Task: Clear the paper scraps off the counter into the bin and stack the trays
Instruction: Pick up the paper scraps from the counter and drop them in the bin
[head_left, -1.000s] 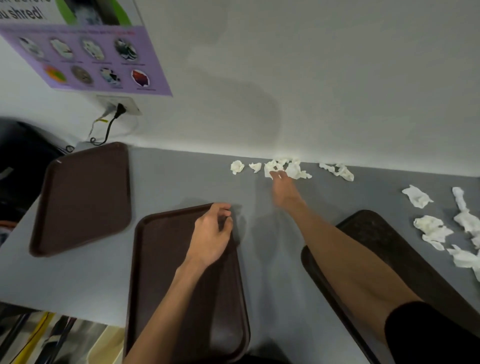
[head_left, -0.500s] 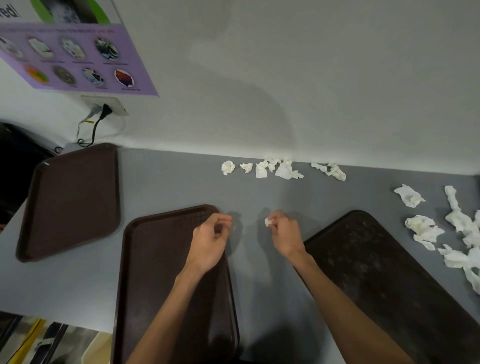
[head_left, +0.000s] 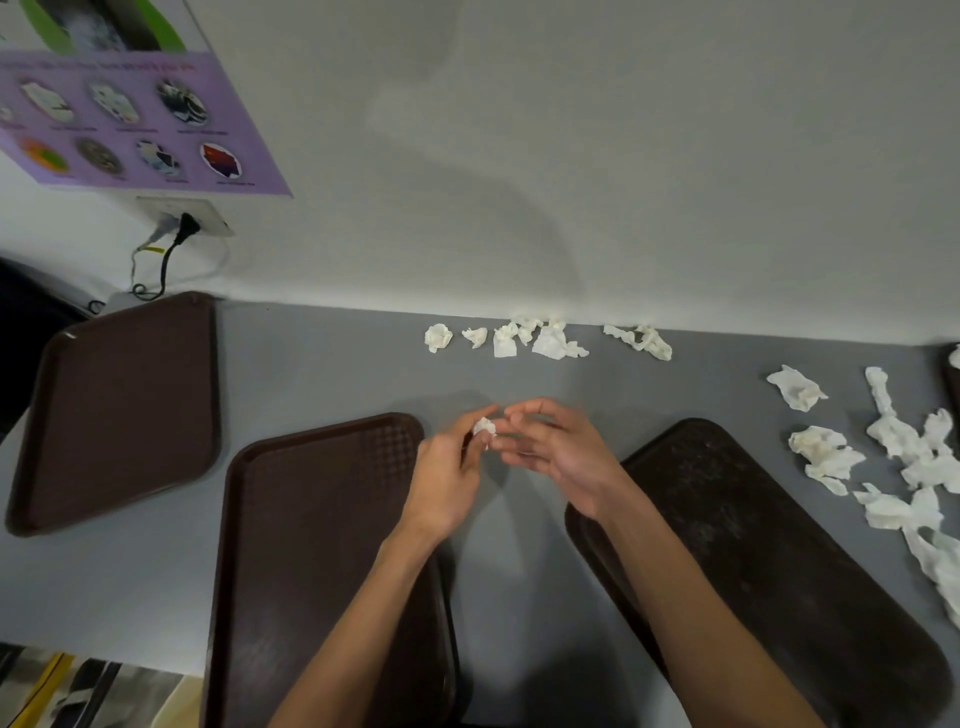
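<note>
Just past the far right corner of the middle tray (head_left: 311, 519), the left hand (head_left: 447, 467) has its grip clamped on one paper scrap (head_left: 484, 427). The right hand (head_left: 561, 457) grip is apart, fingers loose beside it. Risk: the fingertip-only pinch may let the light scrap drop onto the desk (head_left: 311, 364).

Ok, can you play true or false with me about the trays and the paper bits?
1. The trays are stacked in one pile. False: the left tray, middle tray and right tray lie apart on the counter.
2. The left hand pinches a small paper scrap. True.
3. No scraps are left on the counter. False: a row of scraps lies along the wall, and more scraps lie on the right.
4. A black plug is in the wall socket. True.
</note>
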